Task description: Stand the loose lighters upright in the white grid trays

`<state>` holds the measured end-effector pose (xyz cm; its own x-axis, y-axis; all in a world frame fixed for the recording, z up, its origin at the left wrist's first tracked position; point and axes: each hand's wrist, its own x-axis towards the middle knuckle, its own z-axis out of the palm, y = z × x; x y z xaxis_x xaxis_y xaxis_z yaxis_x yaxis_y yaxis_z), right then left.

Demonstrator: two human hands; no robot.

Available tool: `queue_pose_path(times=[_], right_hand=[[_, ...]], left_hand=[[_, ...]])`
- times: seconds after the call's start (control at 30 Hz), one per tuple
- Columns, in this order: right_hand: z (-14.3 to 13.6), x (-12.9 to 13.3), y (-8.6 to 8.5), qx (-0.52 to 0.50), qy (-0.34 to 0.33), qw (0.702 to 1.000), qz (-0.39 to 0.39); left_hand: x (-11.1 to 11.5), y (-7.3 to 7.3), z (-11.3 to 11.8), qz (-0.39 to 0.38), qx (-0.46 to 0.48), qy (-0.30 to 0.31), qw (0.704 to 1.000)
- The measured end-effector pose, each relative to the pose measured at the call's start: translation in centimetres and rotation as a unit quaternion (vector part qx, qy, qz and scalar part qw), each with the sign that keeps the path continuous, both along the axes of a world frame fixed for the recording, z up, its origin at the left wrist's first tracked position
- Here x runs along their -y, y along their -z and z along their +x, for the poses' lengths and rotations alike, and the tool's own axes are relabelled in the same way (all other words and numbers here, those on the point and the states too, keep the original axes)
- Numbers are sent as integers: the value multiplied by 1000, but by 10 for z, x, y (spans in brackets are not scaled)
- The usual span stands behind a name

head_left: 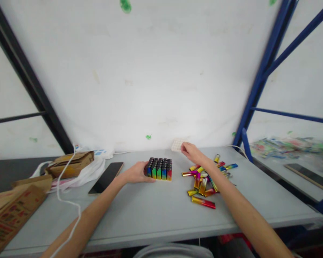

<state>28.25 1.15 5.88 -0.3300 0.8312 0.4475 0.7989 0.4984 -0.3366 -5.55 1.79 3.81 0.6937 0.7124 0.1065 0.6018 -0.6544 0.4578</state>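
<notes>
The left hand [137, 172] of the person is curved around the left side of a compact block of shiny multicoloured lighter-like pieces with black tops [159, 169], and it holds this block with the thumb low at the near side. The block stands upright near the middle of the grey worktop [150, 211], and its pieces are in close, regular rows. The right hand [190, 149] is farther back, and its fingers are bent close together at the right edge of a white tray with a grid of small cells [177, 144]. This tray is tilted, near the white wall [161, 79]; whether the fingers grip it or only touch it, I cannot tell. Under the right forearm, to the right of the block, is a loose pile of shiny metallic sticks in gold, red, pink and blue [204, 186]; they lie in many directions, and the arm hides a part of them. On the left of the left hand lies a black flat rectangular phone [107, 178]. Farther left are an opened brown cardboard box [70, 166] and white plastic bags [93, 171], and a thin white cable [58, 186] hangs before them, crossing the left forearm.
</notes>
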Motion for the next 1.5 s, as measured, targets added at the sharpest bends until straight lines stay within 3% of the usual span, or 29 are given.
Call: queue_pose_path(times=[0.13, 0.3, 0.47, 0.6, 0.67, 0.77, 0.9, 1.0, 1.1, 1.23, 1.33, 1.4, 1.5], right_hand=[[36, 41, -22, -128, 11, 991, 36], [50, 87, -23, -244, 17, 969, 29], [21, 115, -21, -171, -18, 985, -33], [-26, 130, -10, -81, -44, 995, -44], [-53, 132, 1, -61, -57, 994, -64], [-90, 129, 20, -41, -23, 996, -79], [-110, 123, 31, -64, -25, 995, -71], [-90, 118, 25, -84, -13, 994, -70], [-47, 110, 15, -62, 34, 996, -56], [5, 93, 13, 23, 24, 998, -49], [18, 79, 20, 115, -8, 992, -59], [16, 72, 26, 156, -32, 984, -76], [13, 67, 29, 152, -52, 984, -73]], left_hand=[[-19, 1, 15, 47, -44, -47, 997], [-55, -2, 51, 25, -23, -55, 998], [-74, 0, 73, 2, 6, -50, 999], [-75, 3, 57, 38, 20, -99, 994], [-70, 0, 40, 62, 36, -136, 988], [-50, -9, 15, 69, 36, -116, 990], [9, -15, -3, 88, -2, -84, 993], [57, -5, -4, 122, 10, -56, 991], [85, 11, 7, 158, 3, -60, 986], [86, 24, 43, 160, -50, -74, 983], [78, 23, 66, 159, -90, -77, 980], [75, 19, 70, 152, -106, -64, 981], [71, 13, 57, 114, -95, -26, 989]])
